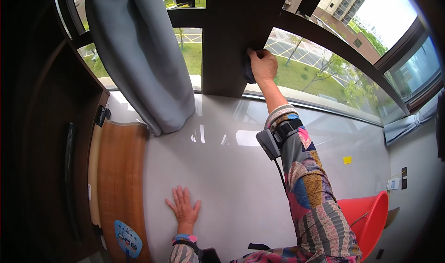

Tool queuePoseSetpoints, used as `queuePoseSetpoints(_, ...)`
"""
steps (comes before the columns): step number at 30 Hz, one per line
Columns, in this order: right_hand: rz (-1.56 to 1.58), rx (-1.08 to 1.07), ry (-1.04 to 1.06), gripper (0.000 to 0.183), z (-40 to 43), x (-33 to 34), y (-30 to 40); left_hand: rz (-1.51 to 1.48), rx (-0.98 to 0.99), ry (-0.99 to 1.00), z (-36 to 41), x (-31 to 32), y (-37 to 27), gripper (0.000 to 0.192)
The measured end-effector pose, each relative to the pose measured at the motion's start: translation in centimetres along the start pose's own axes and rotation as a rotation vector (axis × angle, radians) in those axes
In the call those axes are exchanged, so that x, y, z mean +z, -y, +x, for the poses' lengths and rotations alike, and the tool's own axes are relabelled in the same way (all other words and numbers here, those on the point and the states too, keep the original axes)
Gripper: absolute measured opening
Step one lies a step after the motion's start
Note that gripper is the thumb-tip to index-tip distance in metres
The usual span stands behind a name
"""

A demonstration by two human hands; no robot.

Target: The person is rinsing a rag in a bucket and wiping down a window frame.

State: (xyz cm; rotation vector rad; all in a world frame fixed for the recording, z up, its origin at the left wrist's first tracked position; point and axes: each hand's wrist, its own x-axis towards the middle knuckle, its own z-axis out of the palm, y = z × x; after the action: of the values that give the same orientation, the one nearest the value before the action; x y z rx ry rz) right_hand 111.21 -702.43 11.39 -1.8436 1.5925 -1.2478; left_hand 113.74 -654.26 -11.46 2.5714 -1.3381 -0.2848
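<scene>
My right hand reaches far forward and grips a dark cloth. It presses the cloth against the right edge of a wide dark window post, beside the large lower pane. Flat on the glossy white sill rests my left hand, palm down with the fingers spread and nothing in it. Part of the cloth is hidden behind the right hand.
A grey curtain hangs left of the post. Wood-coloured panels and a blue hand fan lie at left. A red bucket stands at right, near a yellow square and a small white device.
</scene>
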Motion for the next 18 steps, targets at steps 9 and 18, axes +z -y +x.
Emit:
queuePoseSetpoints(9,-0.083,-0.054,0.145,0.03,0.2,-0.8,-0.6,-0.013,-0.004,0.007,0.3,-0.4,-0.2,0.075)
queuePoseSetpoints(18,0.111,-0.447,-0.216,0.02,3.2,-3.0,4.8,-0.016,0.015,-0.009,0.2,-0.3,-0.1,0.074)
